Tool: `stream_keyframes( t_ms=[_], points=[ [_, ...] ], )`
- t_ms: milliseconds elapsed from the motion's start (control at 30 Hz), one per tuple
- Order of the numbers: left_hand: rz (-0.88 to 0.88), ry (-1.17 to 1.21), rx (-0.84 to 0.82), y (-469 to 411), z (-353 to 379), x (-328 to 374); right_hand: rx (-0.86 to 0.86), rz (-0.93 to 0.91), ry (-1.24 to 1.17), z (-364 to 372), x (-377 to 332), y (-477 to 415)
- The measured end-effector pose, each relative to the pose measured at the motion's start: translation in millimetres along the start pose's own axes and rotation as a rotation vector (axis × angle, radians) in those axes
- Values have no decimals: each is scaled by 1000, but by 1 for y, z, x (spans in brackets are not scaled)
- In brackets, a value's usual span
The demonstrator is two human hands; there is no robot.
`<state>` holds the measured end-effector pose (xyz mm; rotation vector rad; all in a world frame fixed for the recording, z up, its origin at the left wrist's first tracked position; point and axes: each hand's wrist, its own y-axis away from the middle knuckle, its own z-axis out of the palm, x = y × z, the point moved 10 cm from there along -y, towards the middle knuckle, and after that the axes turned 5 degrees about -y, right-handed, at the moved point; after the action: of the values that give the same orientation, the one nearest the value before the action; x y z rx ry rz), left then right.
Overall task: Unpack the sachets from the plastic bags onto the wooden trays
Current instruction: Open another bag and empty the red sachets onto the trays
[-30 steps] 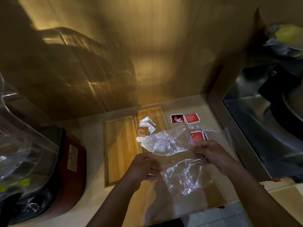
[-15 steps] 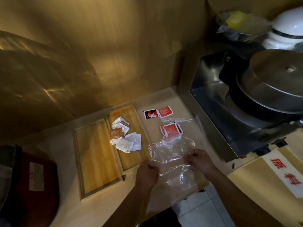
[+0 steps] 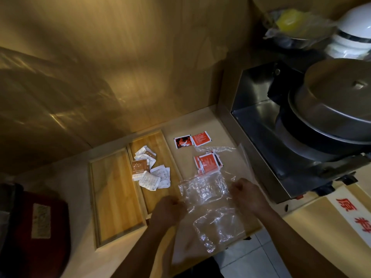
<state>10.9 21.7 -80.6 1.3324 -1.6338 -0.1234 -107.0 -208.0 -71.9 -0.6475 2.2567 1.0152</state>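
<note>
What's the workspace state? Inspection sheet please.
Surface: pale counter, dim light.
Job's things: left tray bare; right tray holds white and brown sachets; red sachets lie on the counter, off the trays; plastic bag looks empty.
Clutter: dark red case at left.
Hands: left hand and right hand each grip the plastic bag's edges.
Cables: nothing seen.
Surroundings: wooden wall behind; steel unit with lidded pot at right.

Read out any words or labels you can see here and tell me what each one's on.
"原料": red characters on the white sign at right.
Print on the red sachets: too small to read.
Print on the white and brown sachets in the wooden tray: too small to read.
The label on the dark red appliance: blurred.
</note>
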Motion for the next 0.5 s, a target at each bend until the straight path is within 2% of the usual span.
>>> stream_keyframes(
  t_ms=[100,233,333,500],
  points=[
    [129,-125,121,0,-18,36,116,-78,91,-23,-19,0],
    [216,-118,232,-12,-21,87,239,-138,240,-40,-36,-5],
    [212,-146,240,-34,-12,107,248,-173,378,-35,-37,-12],
    [99,-223,162,-81,7,104,265,-87,369,-34,-27,-21]
  ],
)
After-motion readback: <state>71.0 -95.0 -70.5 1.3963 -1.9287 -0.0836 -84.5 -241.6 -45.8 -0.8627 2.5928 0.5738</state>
